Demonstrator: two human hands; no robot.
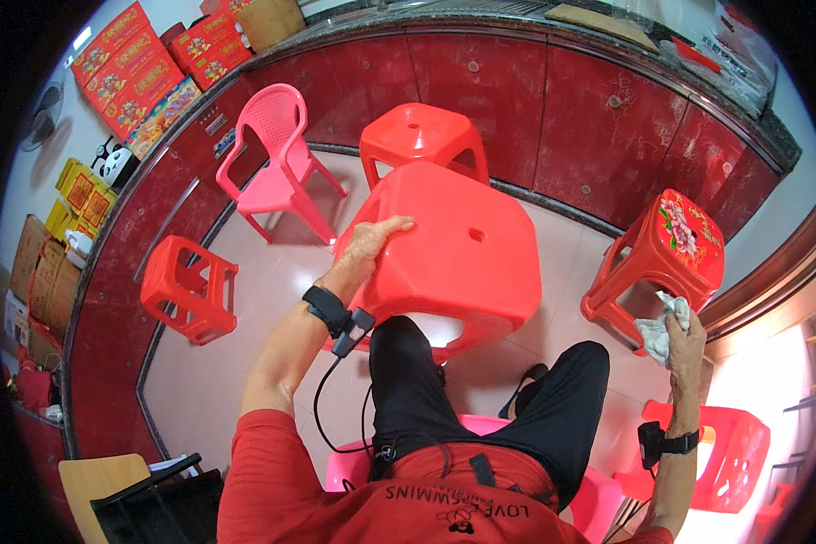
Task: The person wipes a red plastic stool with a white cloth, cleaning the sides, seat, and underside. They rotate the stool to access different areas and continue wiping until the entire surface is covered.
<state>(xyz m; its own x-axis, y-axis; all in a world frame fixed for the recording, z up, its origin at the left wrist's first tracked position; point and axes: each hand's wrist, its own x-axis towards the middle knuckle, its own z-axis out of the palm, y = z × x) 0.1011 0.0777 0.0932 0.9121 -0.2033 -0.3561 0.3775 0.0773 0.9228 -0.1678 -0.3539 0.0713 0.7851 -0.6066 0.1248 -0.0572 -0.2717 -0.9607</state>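
Note:
A large red plastic stool (442, 251) stands before my knees, tilted in view, with a small slot in its seat. My left hand (370, 248) grips its left edge, the thumb lying on the seat top and the fingers hidden over the side. Out to the right, my right hand (685, 340) pinches a crumpled pale cloth (655, 336). That cloth hangs in front of a red stool with a printed flower on its seat (687, 231); whether they touch I cannot tell. Both wrists wear black straps with small devices.
Behind the large stool stands another red stool (415, 132). A pink plastic armchair (272, 170) and a small red stool (187, 289) are at left. A red stool lies on its side (727, 462) at lower right. Dark red cabinets (479, 88) curve around the tiled floor (272, 285).

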